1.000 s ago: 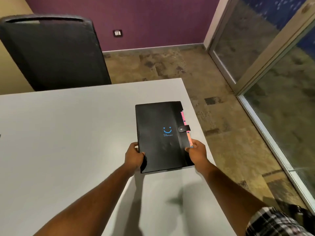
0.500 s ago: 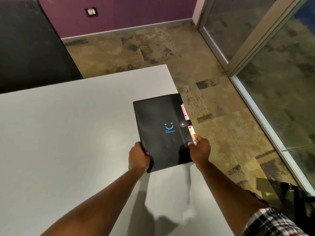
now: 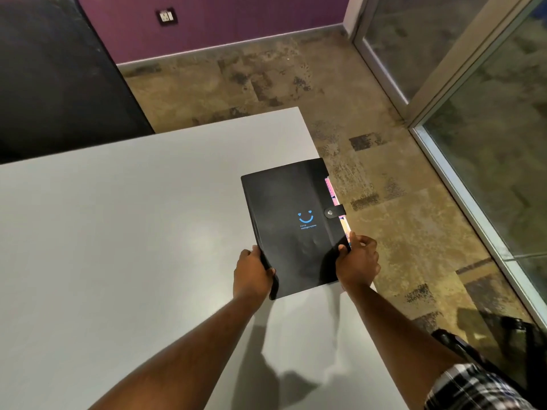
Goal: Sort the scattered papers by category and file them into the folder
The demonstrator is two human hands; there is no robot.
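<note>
Grey tabletop (image 3: 118, 247) shows no loose papers. We grip the black snap-clasp folder (image 3: 293, 226) at its near corners, left hand (image 3: 251, 273) and right hand (image 3: 359, 261) curled round it, above the table's right edge. Closed, colored tabs showing: filing looks finished.

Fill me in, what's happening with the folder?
A person holds a black folder in both hands above the right end of a white table. The left hand grips its near left edge, the right hand its near right edge. The snap strap is fastened, so the folder is shut, with coloured tabs poking out along the right side. No loose papers are in view.
</note>
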